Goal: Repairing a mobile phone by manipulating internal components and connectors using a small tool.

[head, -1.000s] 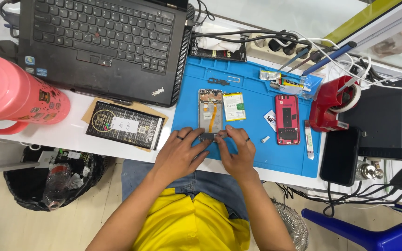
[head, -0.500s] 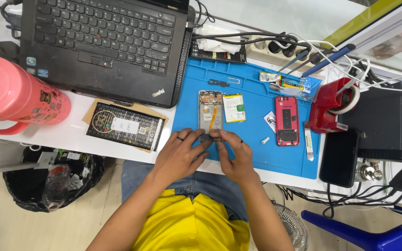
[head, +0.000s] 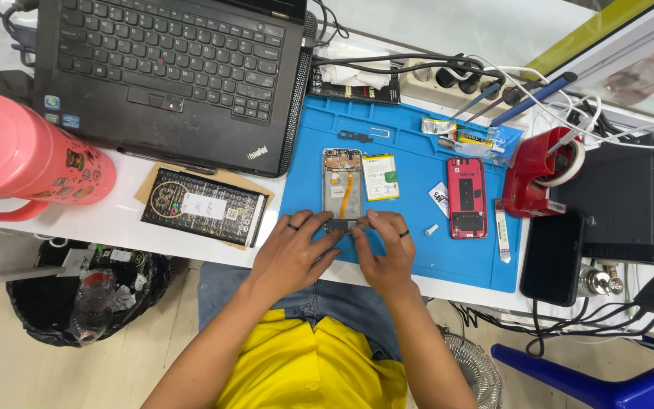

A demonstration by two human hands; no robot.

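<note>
Black laptop [head: 168,72] crowds the table's upper left. Blue work mat [head: 410,250] carries the opened phone [head: 342,185], near its front edge. Left hand [head: 297,254] and right hand [head: 384,250] press together, pinching the phone's bottom end. Advice: steady, light pressure; loose battery [head: 381,177] lies just beside, so little side room.

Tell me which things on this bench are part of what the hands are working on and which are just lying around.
In hand: opened phone, left hand, right hand, battery, blue mat.
Lying about: laptop, pink jug, red tape dispenser, red phone back, black phone.
</note>
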